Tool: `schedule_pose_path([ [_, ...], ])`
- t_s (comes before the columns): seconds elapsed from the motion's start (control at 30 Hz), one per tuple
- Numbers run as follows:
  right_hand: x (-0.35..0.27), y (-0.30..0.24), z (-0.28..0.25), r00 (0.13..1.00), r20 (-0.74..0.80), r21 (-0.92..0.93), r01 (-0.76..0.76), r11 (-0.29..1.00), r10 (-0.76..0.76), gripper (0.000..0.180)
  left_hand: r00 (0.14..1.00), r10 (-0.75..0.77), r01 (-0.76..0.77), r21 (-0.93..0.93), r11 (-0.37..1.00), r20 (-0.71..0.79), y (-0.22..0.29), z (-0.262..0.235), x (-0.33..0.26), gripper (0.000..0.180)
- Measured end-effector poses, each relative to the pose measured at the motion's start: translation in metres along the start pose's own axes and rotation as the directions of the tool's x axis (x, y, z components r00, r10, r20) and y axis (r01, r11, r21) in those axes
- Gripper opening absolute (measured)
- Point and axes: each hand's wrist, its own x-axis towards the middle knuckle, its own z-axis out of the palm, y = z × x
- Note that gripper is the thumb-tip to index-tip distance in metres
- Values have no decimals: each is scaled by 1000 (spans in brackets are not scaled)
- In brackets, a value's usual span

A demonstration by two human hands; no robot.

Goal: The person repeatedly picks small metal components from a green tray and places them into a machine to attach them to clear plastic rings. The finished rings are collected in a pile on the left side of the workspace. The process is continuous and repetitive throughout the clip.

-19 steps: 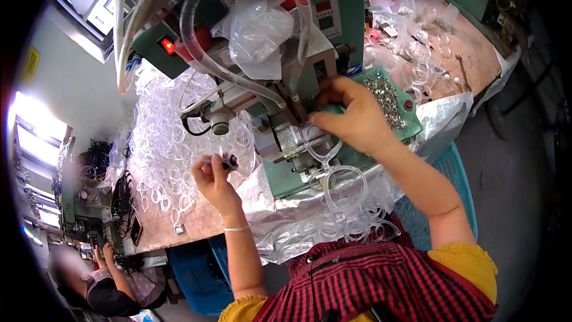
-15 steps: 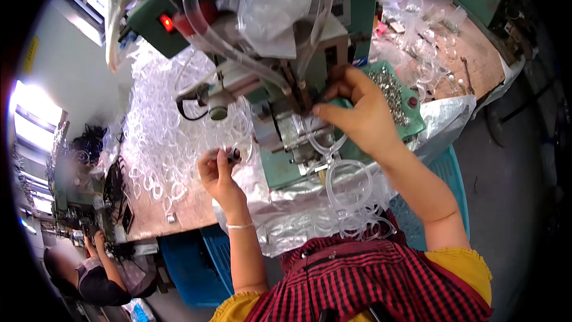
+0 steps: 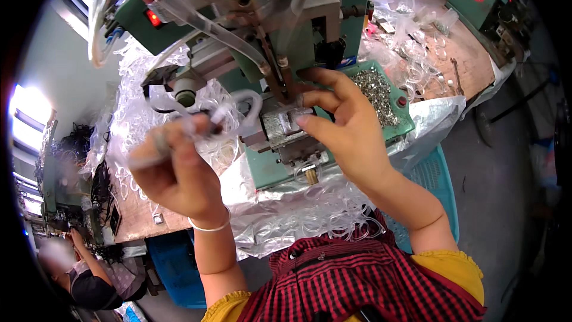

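Observation:
My left hand [image 3: 182, 170], smeared by motion, is raised in front of the pile at the machine's left. Its closed fingers hold a clear plastic loop [image 3: 255, 106], and a small dark piece [image 3: 210, 124] shows at the fingertips, too blurred to name. My right hand [image 3: 351, 128] reaches in at the green bench machine [image 3: 265, 167]. Its thumb and fingers are apart, with the thumb tip beside a small shiny metal block [image 3: 292, 121] on the work seat. Just above the hand, a narrow metal feed guide [image 3: 285, 77] comes down.
Clear plastic loops [image 3: 140, 137] lie heaped at the left. A green tray [image 3: 405, 120] of small metal parts sits at the right. More loops [image 3: 333, 217] rest on silver sheeting before me. Blue crates [image 3: 179, 274] stand below; a person [image 3: 89, 271] sits at the far left.
My left hand has come up and left, closer to the view, with a clear loop now at its fingers. The linked loops hanging below my right hand are gone from the work seat.

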Motion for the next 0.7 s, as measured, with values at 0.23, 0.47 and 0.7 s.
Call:
schedule_pose_path([
  [0.23,3,33,-89,985,2,-937,62,343,-175,26,597,351,-649,177,740,721,-14,27,-41,20],
  [0.47,1,68,-126,957,-46,-977,17,212,-287,15,593,337,-631,161,759,731,-21,26,-46,28],
  [0.7,52,86,-84,965,183,-983,177,-49,-189,19,702,202,-489,255,834,683,-4,13,-60,14],
])
